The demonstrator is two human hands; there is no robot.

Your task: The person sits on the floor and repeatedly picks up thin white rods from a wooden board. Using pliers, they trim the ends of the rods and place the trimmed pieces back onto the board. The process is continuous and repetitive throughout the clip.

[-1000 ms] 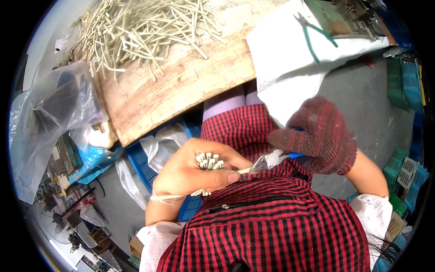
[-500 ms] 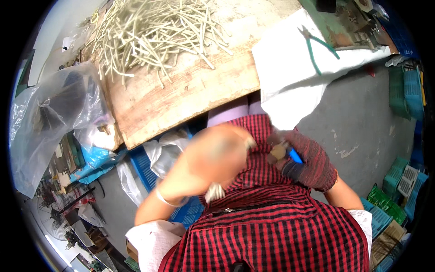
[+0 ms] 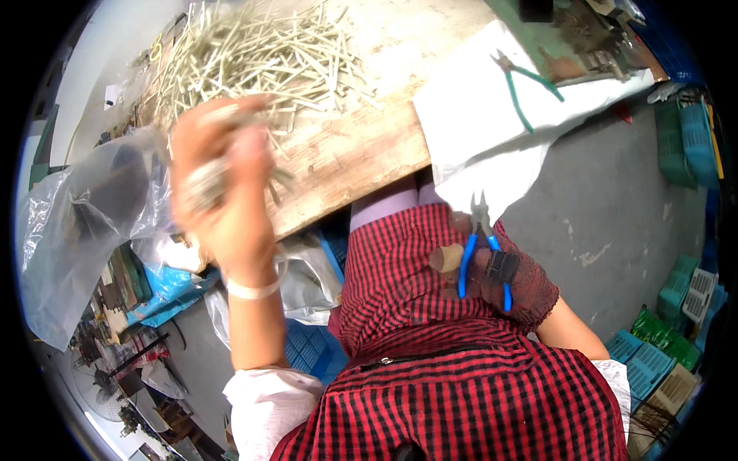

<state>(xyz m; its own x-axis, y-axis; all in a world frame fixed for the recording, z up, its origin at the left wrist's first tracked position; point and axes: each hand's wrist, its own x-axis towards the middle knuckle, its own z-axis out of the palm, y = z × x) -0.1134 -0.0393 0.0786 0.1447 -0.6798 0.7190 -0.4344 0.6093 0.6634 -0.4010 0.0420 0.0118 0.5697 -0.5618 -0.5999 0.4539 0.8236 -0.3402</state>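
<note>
My left hand (image 3: 223, 192) is raised and blurred, closed on a small bundle of pale cut pieces (image 3: 201, 183), at the near edge of a big pile of the same pale pieces (image 3: 261, 54). That pile lies on a worn wooden board (image 3: 361, 146). My right hand (image 3: 511, 280), in a dark red knit glove, rests over my lap in the red checked shirt. It grips blue-handled cutting pliers (image 3: 478, 238) with the jaws pointing away from me.
A white sheet (image 3: 477, 131) lies right of the board with green-handled pliers (image 3: 526, 84) on it. A clear plastic bag (image 3: 84, 223) hangs at the left. Blue crates (image 3: 311, 346) sit below the board, green and blue crates (image 3: 684, 138) at the right over grey floor.
My left hand has lifted from my lap up and left to the pile on the board with the bundle. My right hand stayed at my lap, the blue pliers now showing.
</note>
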